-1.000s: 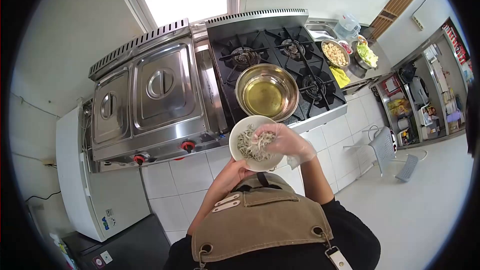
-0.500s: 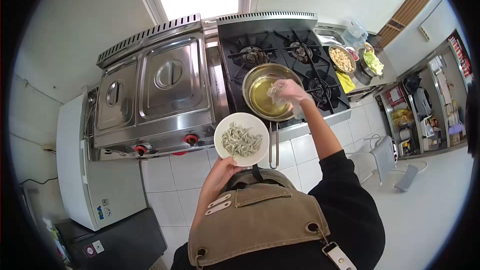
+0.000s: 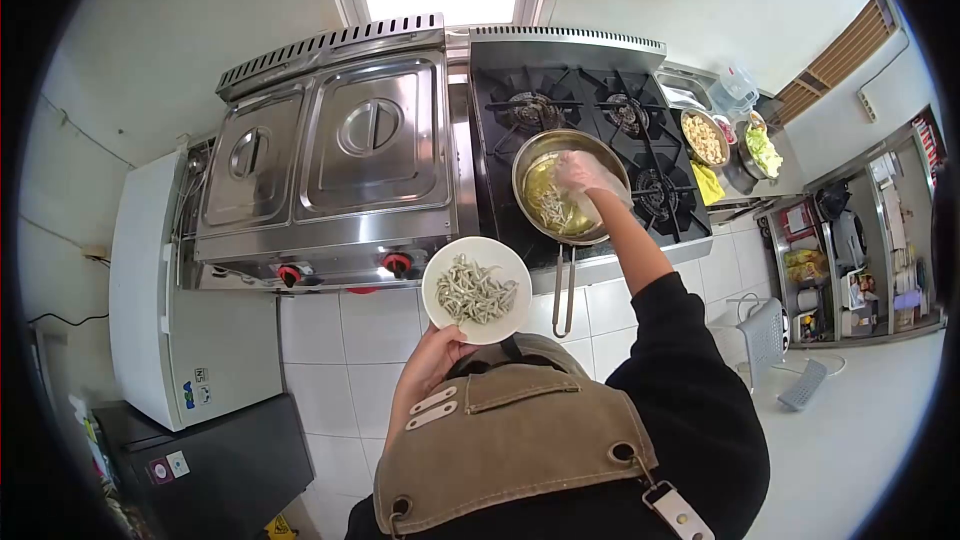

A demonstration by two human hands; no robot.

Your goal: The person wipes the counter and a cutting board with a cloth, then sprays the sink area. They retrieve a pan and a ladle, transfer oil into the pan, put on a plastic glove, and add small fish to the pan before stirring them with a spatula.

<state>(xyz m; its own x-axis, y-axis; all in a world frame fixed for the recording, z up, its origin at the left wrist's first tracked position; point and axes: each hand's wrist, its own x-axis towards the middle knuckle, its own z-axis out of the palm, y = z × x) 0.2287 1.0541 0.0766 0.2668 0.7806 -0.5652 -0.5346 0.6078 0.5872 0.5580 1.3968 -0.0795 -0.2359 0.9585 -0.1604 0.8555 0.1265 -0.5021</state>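
My left hand [image 3: 436,355] grips the near-left rim of a white bowl [image 3: 511,324], its thumb over the edge. Small silvery fish [image 3: 477,290] lie heaped in the bowl. In a clear plastic glove, my right hand [image 3: 583,176] hangs over a steel frying pan [image 3: 522,162] on the front-left burner. More small silvery fish [image 3: 553,208] lie in the yellowish oil below that hand. Its fingers are smeared and partly hidden, so whether they are closed does not show. The pan handle [image 3: 563,315] points toward me.
Lidded steel food wells [image 3: 371,127] stand left of the black stove [image 3: 600,85]. On the right counter are a bowl of pale cubes [image 3: 704,137], a bowl of chopped greens [image 3: 762,153] and a yellow cloth [image 3: 708,183]. A grey chair [image 3: 768,332] stands at the right.
Small fish now lie in the pan's oil, where only oil showed before. My right hand has shifted slightly within the pan's area. My left hand still holds the bowl. The view has turned slightly.
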